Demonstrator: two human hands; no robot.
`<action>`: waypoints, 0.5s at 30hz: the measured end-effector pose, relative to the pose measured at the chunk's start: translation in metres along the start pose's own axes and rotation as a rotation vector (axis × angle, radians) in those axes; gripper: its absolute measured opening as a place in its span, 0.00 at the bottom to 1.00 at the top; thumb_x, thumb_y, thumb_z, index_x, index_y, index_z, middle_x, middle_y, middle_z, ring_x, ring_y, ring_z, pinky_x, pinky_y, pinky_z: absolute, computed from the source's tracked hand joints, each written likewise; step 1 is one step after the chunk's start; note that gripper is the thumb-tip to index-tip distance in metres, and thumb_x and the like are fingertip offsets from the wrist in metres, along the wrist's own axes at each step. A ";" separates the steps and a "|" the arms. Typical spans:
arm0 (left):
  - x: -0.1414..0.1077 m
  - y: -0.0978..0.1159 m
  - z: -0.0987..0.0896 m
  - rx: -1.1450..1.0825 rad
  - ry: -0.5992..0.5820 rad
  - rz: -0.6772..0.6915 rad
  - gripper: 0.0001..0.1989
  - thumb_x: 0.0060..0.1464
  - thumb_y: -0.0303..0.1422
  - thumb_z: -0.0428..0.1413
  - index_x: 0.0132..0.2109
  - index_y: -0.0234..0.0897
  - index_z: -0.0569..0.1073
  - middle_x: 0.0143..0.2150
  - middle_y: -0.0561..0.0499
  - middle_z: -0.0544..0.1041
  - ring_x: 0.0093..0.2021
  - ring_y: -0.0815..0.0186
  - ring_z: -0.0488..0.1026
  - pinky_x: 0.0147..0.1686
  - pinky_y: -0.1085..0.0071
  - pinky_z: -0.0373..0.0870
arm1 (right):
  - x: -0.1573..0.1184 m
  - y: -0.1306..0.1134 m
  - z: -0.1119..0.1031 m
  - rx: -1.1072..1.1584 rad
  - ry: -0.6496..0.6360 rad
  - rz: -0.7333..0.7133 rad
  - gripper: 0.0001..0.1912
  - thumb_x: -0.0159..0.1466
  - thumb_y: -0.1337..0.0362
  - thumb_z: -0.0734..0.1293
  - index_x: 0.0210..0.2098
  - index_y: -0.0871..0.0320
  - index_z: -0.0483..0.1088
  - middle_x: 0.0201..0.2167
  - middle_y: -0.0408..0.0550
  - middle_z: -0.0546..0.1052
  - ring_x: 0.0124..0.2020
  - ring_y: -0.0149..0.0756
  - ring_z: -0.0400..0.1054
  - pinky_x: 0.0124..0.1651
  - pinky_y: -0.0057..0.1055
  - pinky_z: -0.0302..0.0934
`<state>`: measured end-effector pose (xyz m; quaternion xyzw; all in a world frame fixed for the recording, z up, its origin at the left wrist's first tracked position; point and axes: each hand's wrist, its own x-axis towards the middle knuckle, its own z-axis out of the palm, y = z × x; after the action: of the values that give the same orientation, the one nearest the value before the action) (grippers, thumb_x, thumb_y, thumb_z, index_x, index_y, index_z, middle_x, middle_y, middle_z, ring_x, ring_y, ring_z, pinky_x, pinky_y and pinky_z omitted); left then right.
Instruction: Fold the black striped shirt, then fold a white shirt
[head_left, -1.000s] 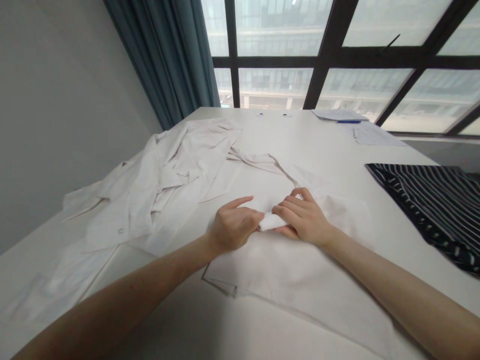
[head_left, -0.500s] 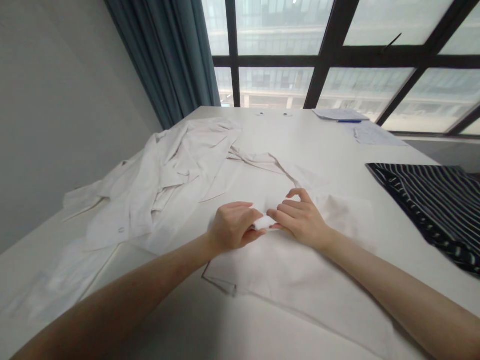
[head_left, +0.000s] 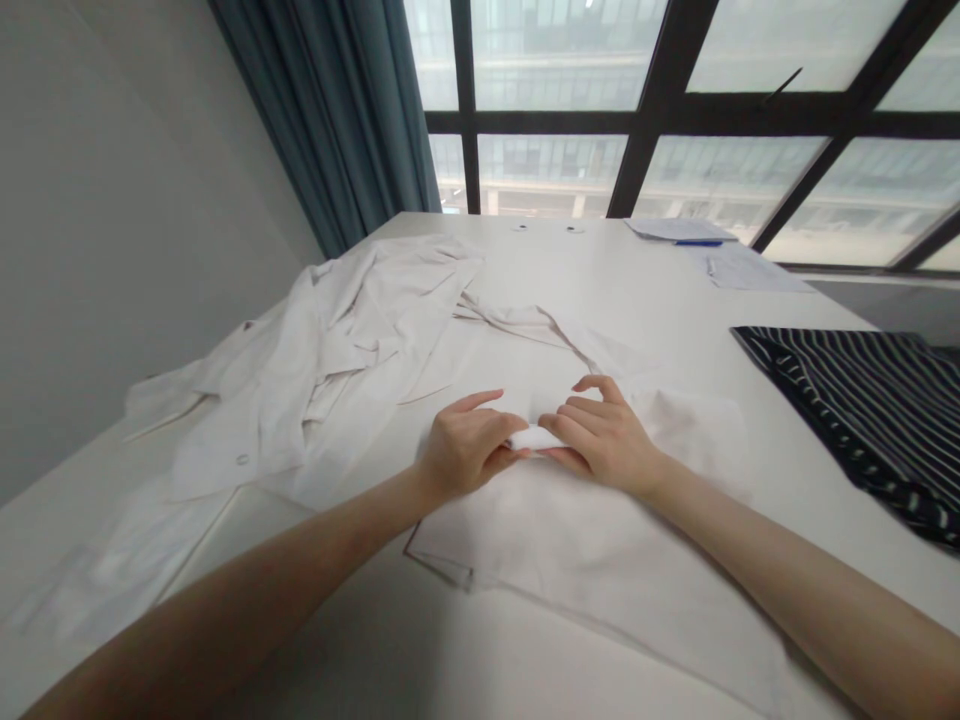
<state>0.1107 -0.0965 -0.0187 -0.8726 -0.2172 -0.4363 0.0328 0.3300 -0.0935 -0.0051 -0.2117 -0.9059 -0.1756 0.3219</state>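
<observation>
A piece of white fabric (head_left: 600, 570) lies in front of me, its near edge slanting down to the right. Between my hands a folded edge of this fabric is raised a little. My left hand (head_left: 469, 445) pinches the fold between thumb and fingers, with the index finger lifted off. From the other side my right hand (head_left: 596, 435) grips the same fold, thumb beneath and fingers on top, index finger bent upward. The two hands are a short gap apart. More white cloth with thin dark edges (head_left: 525, 320) stretches behind them.
Crumpled white garments (head_left: 337, 340) are heaped at the left of the white table (head_left: 585, 270). A black-and-white striped cloth (head_left: 870, 410) lies on the right. Papers (head_left: 675, 229) with a blue pen (head_left: 699, 243) rest at the far right, before the window. A blue curtain (head_left: 352, 120) hangs behind.
My left index finger has lifted away from the others. The fingers of my right hand have shifted slightly on the fold, and more of it shows between the hands.
</observation>
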 end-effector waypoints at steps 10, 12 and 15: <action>-0.005 -0.014 0.007 0.075 -0.056 -0.248 0.20 0.68 0.45 0.44 0.37 0.37 0.72 0.27 0.51 0.76 0.29 0.67 0.75 0.29 0.75 0.68 | 0.000 0.011 -0.004 0.171 0.025 0.249 0.10 0.71 0.59 0.58 0.44 0.57 0.66 0.30 0.45 0.77 0.28 0.34 0.69 0.50 0.41 0.55; -0.005 -0.014 0.007 0.084 -0.040 -0.216 0.20 0.68 0.44 0.44 0.36 0.37 0.72 0.28 0.50 0.76 0.30 0.66 0.75 0.32 0.73 0.70 | 0.006 0.009 -0.010 0.209 -0.032 0.216 0.09 0.71 0.61 0.58 0.47 0.57 0.66 0.33 0.47 0.78 0.30 0.35 0.71 0.51 0.41 0.56; -0.005 -0.012 0.006 0.064 -0.054 -0.133 0.17 0.68 0.41 0.45 0.37 0.38 0.72 0.28 0.51 0.77 0.31 0.66 0.75 0.39 0.71 0.71 | 0.016 0.004 -0.018 0.202 -0.056 0.126 0.11 0.71 0.58 0.58 0.48 0.56 0.66 0.35 0.47 0.79 0.33 0.37 0.72 0.50 0.39 0.59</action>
<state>0.1076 -0.0860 -0.0272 -0.8660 -0.2896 -0.4068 0.0259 0.3305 -0.0939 0.0194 -0.2393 -0.9125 -0.0568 0.3267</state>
